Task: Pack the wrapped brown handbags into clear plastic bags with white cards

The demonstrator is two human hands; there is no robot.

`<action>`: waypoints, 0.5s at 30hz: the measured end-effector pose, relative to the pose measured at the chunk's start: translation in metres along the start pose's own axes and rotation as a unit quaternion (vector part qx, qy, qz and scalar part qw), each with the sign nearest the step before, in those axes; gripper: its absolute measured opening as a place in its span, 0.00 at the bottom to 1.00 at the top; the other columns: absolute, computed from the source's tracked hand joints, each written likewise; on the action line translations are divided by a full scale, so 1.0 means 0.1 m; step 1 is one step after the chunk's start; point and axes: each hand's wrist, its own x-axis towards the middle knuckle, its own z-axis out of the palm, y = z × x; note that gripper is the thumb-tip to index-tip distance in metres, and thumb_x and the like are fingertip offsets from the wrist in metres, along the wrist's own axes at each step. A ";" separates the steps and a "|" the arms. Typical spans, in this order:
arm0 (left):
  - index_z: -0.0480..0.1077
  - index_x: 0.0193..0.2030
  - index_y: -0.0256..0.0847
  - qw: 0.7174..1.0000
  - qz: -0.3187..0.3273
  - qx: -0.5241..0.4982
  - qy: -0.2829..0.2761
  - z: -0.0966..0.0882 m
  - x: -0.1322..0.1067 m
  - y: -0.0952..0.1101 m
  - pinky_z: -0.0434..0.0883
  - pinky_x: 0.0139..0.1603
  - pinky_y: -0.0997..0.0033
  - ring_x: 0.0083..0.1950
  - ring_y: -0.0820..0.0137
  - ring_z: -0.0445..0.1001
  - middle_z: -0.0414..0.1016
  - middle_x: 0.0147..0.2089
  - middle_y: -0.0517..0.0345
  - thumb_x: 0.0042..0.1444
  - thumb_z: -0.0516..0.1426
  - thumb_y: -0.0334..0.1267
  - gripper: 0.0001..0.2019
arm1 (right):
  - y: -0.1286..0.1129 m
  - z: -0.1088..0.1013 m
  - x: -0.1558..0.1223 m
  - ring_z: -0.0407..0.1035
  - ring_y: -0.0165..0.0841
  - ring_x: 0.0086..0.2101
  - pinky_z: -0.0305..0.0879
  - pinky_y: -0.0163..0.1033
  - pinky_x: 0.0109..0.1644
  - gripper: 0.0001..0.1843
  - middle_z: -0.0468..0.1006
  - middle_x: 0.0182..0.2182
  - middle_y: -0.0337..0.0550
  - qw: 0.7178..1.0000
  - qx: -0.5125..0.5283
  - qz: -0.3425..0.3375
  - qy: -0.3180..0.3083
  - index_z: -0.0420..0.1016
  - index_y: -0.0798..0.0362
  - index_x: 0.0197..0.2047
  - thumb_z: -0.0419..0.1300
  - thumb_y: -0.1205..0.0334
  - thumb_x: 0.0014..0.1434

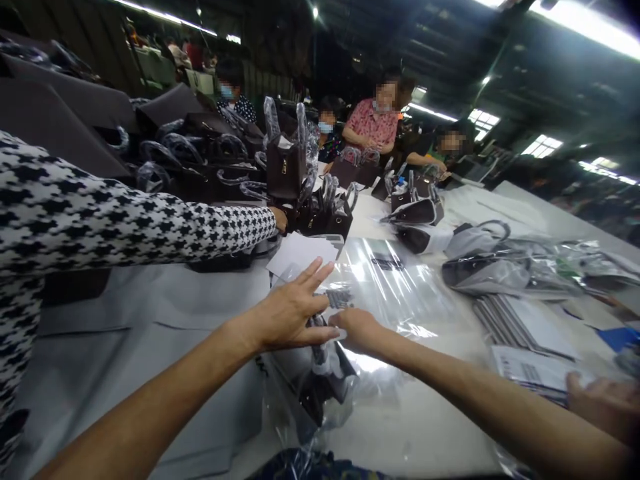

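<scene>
My left hand (pixel 293 310) lies open with its fingers spread, over the top of a dark handbag (pixel 323 383) that sits inside a clear plastic bag (pixel 380 373). My right hand (pixel 359 328) is just to the right of it, fingers curled down and closed on the plastic at the bag's mouth. A barcode label (pixel 340 298) shows between my fingertips. Beyond my hands a stack of flat clear plastic bags (pixel 400 280) lies on the white table (pixel 430 427).
A co-worker's houndstooth sleeve (pixel 125 220) reaches across from the left to dark handbags (pixel 325 213). Bagged handbags (pixel 500 270) and stacked label sheets (pixel 525 323) lie right. Another hand (pixel 603 400) rests at bottom right. Several people sit at the far end.
</scene>
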 end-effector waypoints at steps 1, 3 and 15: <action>0.66 0.32 0.35 1.000 -0.009 -0.006 -0.012 -0.02 0.01 -0.01 0.50 0.63 0.55 0.67 0.53 0.35 0.38 0.67 0.40 0.54 0.51 0.51 0.18 | -0.01 -0.08 -0.15 0.70 0.41 0.34 0.61 0.39 0.35 0.13 0.76 0.31 0.50 1.000 -0.005 0.001 0.016 0.74 0.56 0.38 0.53 0.59 0.56; 0.66 0.33 0.35 0.999 -0.022 -0.015 -0.020 -0.05 0.00 -0.03 0.49 0.64 0.55 0.67 0.54 0.35 0.36 0.68 0.41 0.54 0.51 0.51 0.18 | 0.01 -0.23 -0.50 0.71 0.39 0.34 0.62 0.40 0.37 0.19 0.76 0.33 0.49 0.998 0.010 -0.009 0.057 0.71 0.53 0.45 0.47 0.52 0.60; 0.59 0.56 0.38 0.957 -0.232 0.129 -0.121 -0.16 0.27 -0.17 0.68 0.42 0.54 0.46 0.51 0.71 0.67 0.53 0.38 0.55 0.48 0.47 0.24 | 0.98 0.13 -0.67 0.70 0.33 0.27 0.62 0.33 0.23 0.25 0.75 0.34 0.54 0.906 0.349 0.223 0.084 0.64 0.64 0.50 0.50 0.53 0.57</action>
